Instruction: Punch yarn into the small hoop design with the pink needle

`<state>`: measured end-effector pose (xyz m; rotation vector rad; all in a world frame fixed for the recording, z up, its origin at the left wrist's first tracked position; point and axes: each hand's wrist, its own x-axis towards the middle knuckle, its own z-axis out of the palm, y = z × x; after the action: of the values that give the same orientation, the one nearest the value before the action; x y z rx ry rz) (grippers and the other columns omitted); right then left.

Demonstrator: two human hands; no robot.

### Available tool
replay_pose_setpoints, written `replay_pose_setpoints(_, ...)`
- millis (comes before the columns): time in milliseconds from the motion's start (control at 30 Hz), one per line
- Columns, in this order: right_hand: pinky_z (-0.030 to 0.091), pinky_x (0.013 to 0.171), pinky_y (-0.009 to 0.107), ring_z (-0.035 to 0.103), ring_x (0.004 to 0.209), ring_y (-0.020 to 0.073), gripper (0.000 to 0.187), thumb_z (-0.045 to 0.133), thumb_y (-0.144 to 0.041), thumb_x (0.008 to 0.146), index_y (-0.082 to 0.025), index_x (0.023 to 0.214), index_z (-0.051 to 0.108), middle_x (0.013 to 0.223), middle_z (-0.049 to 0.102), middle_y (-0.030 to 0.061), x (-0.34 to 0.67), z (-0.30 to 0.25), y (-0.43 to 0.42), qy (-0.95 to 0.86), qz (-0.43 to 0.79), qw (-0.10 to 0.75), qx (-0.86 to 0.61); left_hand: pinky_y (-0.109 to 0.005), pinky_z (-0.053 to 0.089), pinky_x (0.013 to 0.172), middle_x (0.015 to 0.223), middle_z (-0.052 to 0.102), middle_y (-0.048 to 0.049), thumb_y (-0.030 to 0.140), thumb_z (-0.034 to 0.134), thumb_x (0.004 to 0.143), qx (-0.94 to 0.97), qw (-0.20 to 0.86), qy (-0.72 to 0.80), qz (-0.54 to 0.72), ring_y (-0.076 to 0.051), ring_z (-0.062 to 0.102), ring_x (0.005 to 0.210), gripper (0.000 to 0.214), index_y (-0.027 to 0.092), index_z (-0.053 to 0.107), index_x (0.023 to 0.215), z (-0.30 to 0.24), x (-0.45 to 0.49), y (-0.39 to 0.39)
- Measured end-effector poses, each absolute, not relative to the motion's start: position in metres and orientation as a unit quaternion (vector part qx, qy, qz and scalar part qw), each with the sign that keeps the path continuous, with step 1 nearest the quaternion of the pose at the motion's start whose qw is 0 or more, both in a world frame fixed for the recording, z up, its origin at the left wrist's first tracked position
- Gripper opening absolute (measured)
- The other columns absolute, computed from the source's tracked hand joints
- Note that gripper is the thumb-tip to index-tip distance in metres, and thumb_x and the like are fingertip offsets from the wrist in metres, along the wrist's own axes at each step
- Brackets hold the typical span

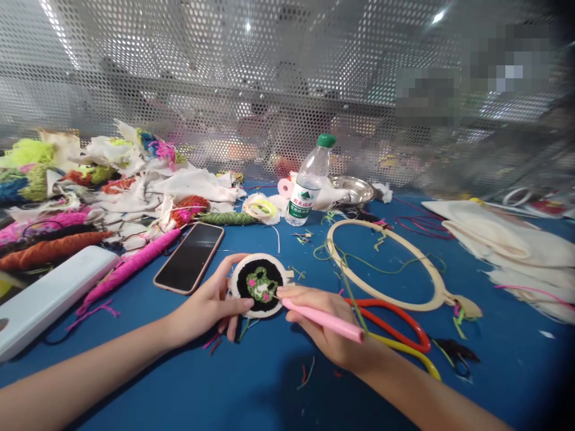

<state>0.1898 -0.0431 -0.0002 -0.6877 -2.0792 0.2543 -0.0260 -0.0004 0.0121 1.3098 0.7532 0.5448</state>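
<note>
My left hand (pixel 215 302) grips a small round embroidery hoop (pixel 238 263) by its left edge, thumb on the front and fingers behind. Black, green, white and pink yarn work fills the fabric in the hoop, forming a green shape with pink spots. In my right hand (pixel 321 317) is a pink punch needle (pixel 330 321), its tip end at the lower right of the yarn work. Whether the needle pierces the fabric cannot be made out. A green yarn (pixel 350 287) runs from near the pen-like handle toward the large wooden hoop (pixel 381 224).
A phone (pixel 191 257) lies left of my left hand, beside a long white case (pixel 58 299) and yarn bundles (pixel 130 272). Behind stand a water bottle (pixel 308 185) and a metal bowl (pixel 354 188). Red-and-yellow-handled scissors (pixel 395 323) lie near my right wrist; white cloth (pixel 503 239) is at right.
</note>
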Motion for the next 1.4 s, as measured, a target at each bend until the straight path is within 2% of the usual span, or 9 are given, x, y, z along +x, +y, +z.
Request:
replay_pose_setpoints(133, 0.050, 0.085, 0.030, 0.060, 0.097, 0.0166, 0.028, 0.057, -0.010, 0.079, -0.016, 0.104, 0.046, 0.097, 0.064, 0.0095, 0.189, 0.002, -0.044, -0.840, 0.096, 0.440, -0.302, -0.011, 0.033, 0.032, 0.049, 0.053, 0.0076, 0.026, 0.056, 0.079, 0.589, 0.693, 0.339, 0.241, -0.009, 0.054, 0.035, 0.060, 0.022, 0.020, 0.127, 0.013, -0.026, -0.002)
replay_pose_setpoints(500, 0.050, 0.085, 0.033, 0.060, 0.095, 0.0166, 0.024, 0.052, -0.012, 0.082, -0.017, 0.104, 0.047, 0.096, 0.064, 0.0087, 0.186, 0.004, -0.044, -0.836, 0.100, 0.440, -0.312, -0.011, 0.035, 0.033, 0.050, 0.052, 0.0079, 0.025, 0.056, 0.080, 0.588, 0.692, 0.336, 0.250, -0.009, 0.055, 0.037, 0.059, 0.022, 0.020, 0.126, 0.012, -0.026, -0.003)
replay_pose_setpoints(700, 0.049, 0.066, 0.031, 0.058, 0.077, 0.0171, 0.004, 0.052, -0.017, 0.083, -0.016, 0.085, 0.056, 0.078, 0.061, 0.0070, 0.172, 0.013, -0.046, -0.866, 0.004, 0.362, -0.345, -0.011, 0.035, 0.031, 0.064, 0.056, 0.0046, 0.027, 0.057, 0.078, 0.576, 0.693, 0.343, 0.267, -0.011, 0.059, 0.040, 0.058, 0.025, 0.022, 0.125, 0.011, -0.024, -0.004)
replay_pose_setpoints(767, 0.047, 0.062, 0.030, 0.055, 0.073, 0.0169, 0.006, 0.052, -0.017, 0.083, -0.015, 0.080, 0.057, 0.077, 0.060, 0.0073, 0.167, 0.014, -0.047, -0.865, -0.007, 0.342, -0.366, -0.011, 0.034, 0.030, 0.066, 0.056, 0.0038, 0.026, 0.057, 0.078, 0.573, 0.694, 0.343, 0.270, -0.011, 0.059, 0.040, 0.057, 0.025, 0.022, 0.124, 0.011, -0.024, -0.004)
replay_pose_setpoints(900, 0.044, 0.063, 0.029, 0.053, 0.072, 0.0162, 0.010, 0.050, -0.017, 0.084, -0.017, 0.080, 0.059, 0.077, 0.059, 0.0064, 0.166, 0.011, -0.047, -0.861, 0.041, 0.321, -0.392, -0.011, 0.033, 0.030, 0.072, 0.059, 0.0016, 0.024, 0.056, 0.079, 0.577, 0.705, 0.316, 0.263, -0.010, 0.058, 0.039, 0.055, 0.026, 0.023, 0.124, 0.010, -0.023, -0.005)
replay_pose_setpoints(1133, 0.045, 0.074, 0.030, 0.057, 0.079, 0.0156, 0.010, 0.050, -0.020, 0.084, -0.020, 0.088, 0.059, 0.084, 0.063, 0.0036, 0.178, 0.004, -0.041, -0.861, 0.101, 0.322, -0.380, -0.011, 0.033, 0.033, 0.062, 0.056, 0.0047, 0.024, 0.056, 0.080, 0.578, 0.709, 0.320, 0.247, -0.008, 0.056, 0.038, 0.059, 0.026, 0.021, 0.128, 0.009, -0.025, -0.005)
replay_pose_setpoints(1300, 0.048, 0.070, 0.026, 0.062, 0.077, 0.0142, 0.015, 0.043, -0.024, 0.087, -0.020, 0.086, 0.057, 0.083, 0.065, 0.0026, 0.179, 0.007, -0.041, -0.821, 0.147, 0.340, -0.434, -0.014, 0.040, 0.035, 0.081, 0.062, -0.0012, 0.025, 0.056, 0.078, 0.573, 0.707, 0.325, 0.257, -0.006, 0.054, 0.037, 0.063, 0.029, 0.021, 0.130, 0.007, -0.025, -0.005)
replay_pose_setpoints(1400, 0.049, 0.070, 0.025, 0.063, 0.076, 0.0142, 0.015, 0.042, -0.023, 0.088, -0.020, 0.087, 0.056, 0.086, 0.065, 0.0032, 0.179, 0.005, -0.043, -0.813, 0.158, 0.344, -0.443, -0.013, 0.037, 0.032, 0.076, 0.063, -0.0015, 0.027, 0.055, 0.079, 0.581, 0.698, 0.343, 0.240, -0.008, 0.055, 0.038, 0.066, 0.028, 0.017, 0.133, 0.007, -0.026, -0.004)
